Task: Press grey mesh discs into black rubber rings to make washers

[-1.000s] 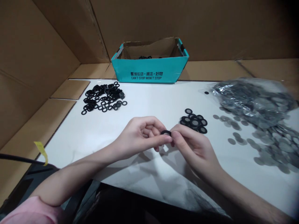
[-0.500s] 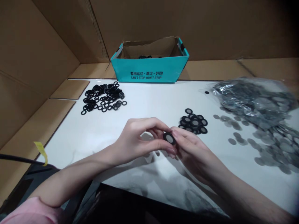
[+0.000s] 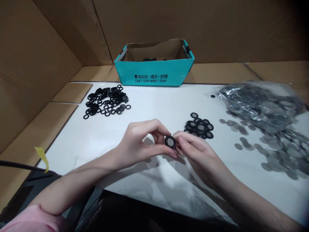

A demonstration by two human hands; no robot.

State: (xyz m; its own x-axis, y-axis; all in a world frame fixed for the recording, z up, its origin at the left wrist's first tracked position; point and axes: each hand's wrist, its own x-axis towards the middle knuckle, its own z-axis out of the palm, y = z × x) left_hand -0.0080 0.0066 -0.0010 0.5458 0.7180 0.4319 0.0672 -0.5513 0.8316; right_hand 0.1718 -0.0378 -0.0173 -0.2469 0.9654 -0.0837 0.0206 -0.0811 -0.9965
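Note:
Between the thumb and fingers of my left hand [image 3: 142, 140] is a black rubber washer [image 3: 166, 146] with a round grey mesh disc [image 3: 170, 141] in its centre, its face tilted toward me. My right hand [image 3: 198, 149] is closed, its fingertips at the washer's right edge; whether they hold anything is hidden. Beyond my right hand lies a small pile of washers with mesh discs [image 3: 200, 127]. Many loose grey mesh discs [image 3: 277, 156] are scattered at the right. A heap of plain black rubber rings [image 3: 107, 100] lies at the far left.
A turquoise box [image 3: 154, 72] with black rings inside stands at the back. A clear plastic bag [image 3: 256, 103] full of mesh discs lies at the right rear. Cardboard walls [image 3: 193, 25] enclose the white table [image 3: 154, 100]. A yellow tag [image 3: 42, 158] hangs at the left edge.
The washer has shifted slightly left in my left hand and shows its face more fully. My right thumb has drawn back from its face to beside its edge.

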